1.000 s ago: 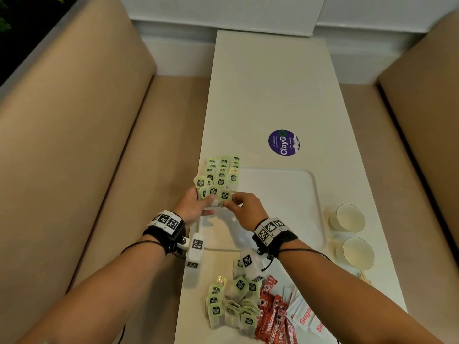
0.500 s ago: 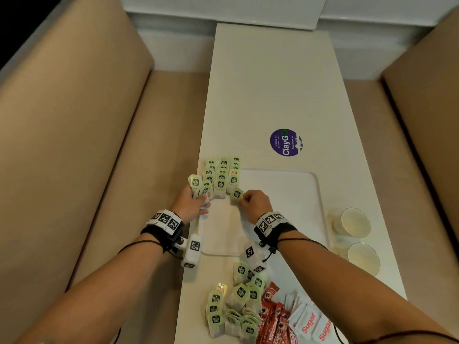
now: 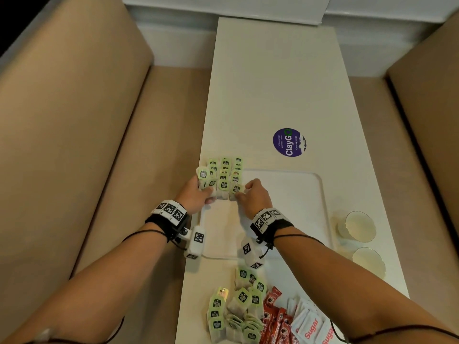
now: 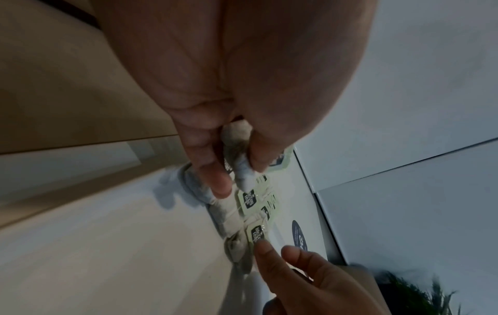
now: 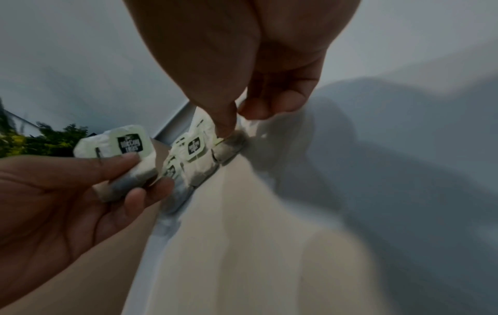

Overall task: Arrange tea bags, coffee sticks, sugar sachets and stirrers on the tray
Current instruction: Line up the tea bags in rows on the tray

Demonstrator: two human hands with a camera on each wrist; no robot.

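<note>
Left grip (image 3: pixel 196 192) pinches a green-tagged tea bag (image 3: pixel 202 173); right grip (image 3: pixel 253 194) pinches another (image 3: pixel 236 188).

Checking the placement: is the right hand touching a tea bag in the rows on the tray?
Touching. The right wrist view shows the right hand with a fingertip pressed on the tea bag.

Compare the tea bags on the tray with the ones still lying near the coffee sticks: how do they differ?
The tea bags on the tray stand in tidy, overlapping rows at the tray's far left corner; the loose tea bags lie in a jumbled heap on the table, beside the coffee sticks. Both hands, left hand and right hand, work at the tray rows; neither touches the heap. Both groups carry the same green tags with dark labels.
</note>
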